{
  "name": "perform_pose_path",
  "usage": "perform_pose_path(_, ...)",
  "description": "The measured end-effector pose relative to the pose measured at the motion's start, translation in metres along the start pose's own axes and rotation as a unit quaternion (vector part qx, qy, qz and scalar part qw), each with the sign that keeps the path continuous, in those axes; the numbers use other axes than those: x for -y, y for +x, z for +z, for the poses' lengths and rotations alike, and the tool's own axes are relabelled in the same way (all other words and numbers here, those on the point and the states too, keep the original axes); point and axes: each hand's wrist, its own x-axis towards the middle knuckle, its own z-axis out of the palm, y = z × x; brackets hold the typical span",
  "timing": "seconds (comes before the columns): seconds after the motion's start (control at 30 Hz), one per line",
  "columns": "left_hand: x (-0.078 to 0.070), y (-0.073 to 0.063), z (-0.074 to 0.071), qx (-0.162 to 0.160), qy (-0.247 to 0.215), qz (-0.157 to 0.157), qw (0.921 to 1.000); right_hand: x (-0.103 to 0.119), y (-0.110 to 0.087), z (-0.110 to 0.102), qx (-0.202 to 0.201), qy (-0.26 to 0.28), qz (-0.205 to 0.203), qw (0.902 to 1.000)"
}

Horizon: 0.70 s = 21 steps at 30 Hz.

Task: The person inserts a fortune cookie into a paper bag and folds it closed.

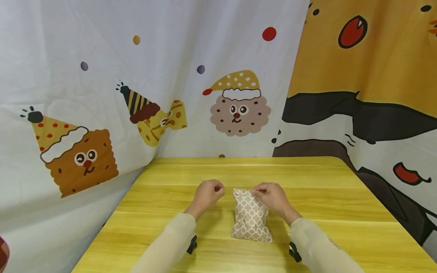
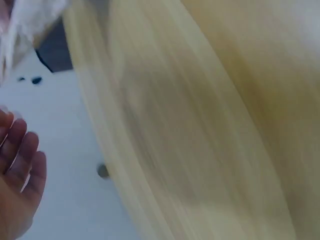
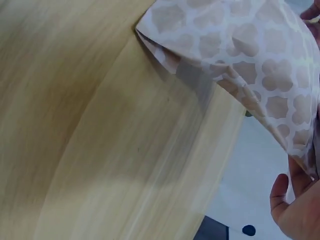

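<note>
A tan paper bag (image 1: 250, 218) with a white lattice pattern hangs upright over the table, its top edge toward the back. My right hand (image 1: 273, 195) pinches the bag's top right corner between thumb and fingers. In the right wrist view the patterned bag (image 3: 270, 65) fills the upper right, its bottom edge creased, with the right hand (image 3: 305, 210) at its other end. Just left of the bag, apart from it, my left hand (image 1: 209, 193) has loosely bent fingers. Nothing shows in the left hand (image 2: 22, 170) in the left wrist view; a pale piece of the bag appears above it.
The yellow wood-grain table (image 1: 164, 178) reaches back to a white curtain (image 1: 187, 38) printed with cartoon biscuits. An orange, black and white cartoon cloth (image 1: 385, 68) hangs along the right side. Dark wrist-worn devices (image 1: 192, 244) sit under both sleeves.
</note>
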Motion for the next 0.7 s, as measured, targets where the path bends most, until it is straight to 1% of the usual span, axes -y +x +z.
perform_pose_path(0.03,-0.002,0.000,0.001,0.012,-0.034,-0.008,0.9993,-0.001,0.000,0.001,0.003,0.008,0.000,1.0000)
perform_pose_path(0.1,-0.010,0.000,0.005,0.036,-0.091,-0.010,0.9951,0.002,0.000,0.004,0.011,0.026,-0.002,0.9996)
perform_pose_path(0.13,-0.014,0.001,0.007,0.046,-0.112,-0.008,0.9926,0.004,0.000,0.006,0.016,0.031,-0.007,0.9994)
perform_pose_path(0.2,-0.021,0.003,0.012,0.052,-0.129,0.004,0.9902,0.009,0.000,0.008,0.018,0.029,-0.010,0.9994)
perform_pose_path(0.27,-0.025,0.004,0.014,0.044,-0.128,0.022,0.9906,0.015,0.001,0.010,0.014,0.001,-0.021,0.9997)
perform_pose_path(0.33,-0.027,0.004,0.015,0.030,-0.113,0.036,0.9925,0.021,0.002,0.011,-0.002,-0.043,-0.036,0.9984)
perform_pose_path(0.47,-0.029,0.004,0.017,0.008,-0.078,0.072,0.9943,0.030,0.004,0.014,-0.035,-0.116,-0.061,0.9907)
perform_pose_path(0.57,-0.026,0.004,0.019,-0.005,-0.057,0.089,0.9944,0.030,0.004,0.016,-0.046,-0.141,-0.059,0.9872)
perform_pose_path(0.7,-0.020,0.002,0.021,-0.014,-0.036,0.086,0.9955,0.021,0.001,0.015,-0.048,-0.157,-0.045,0.9855)
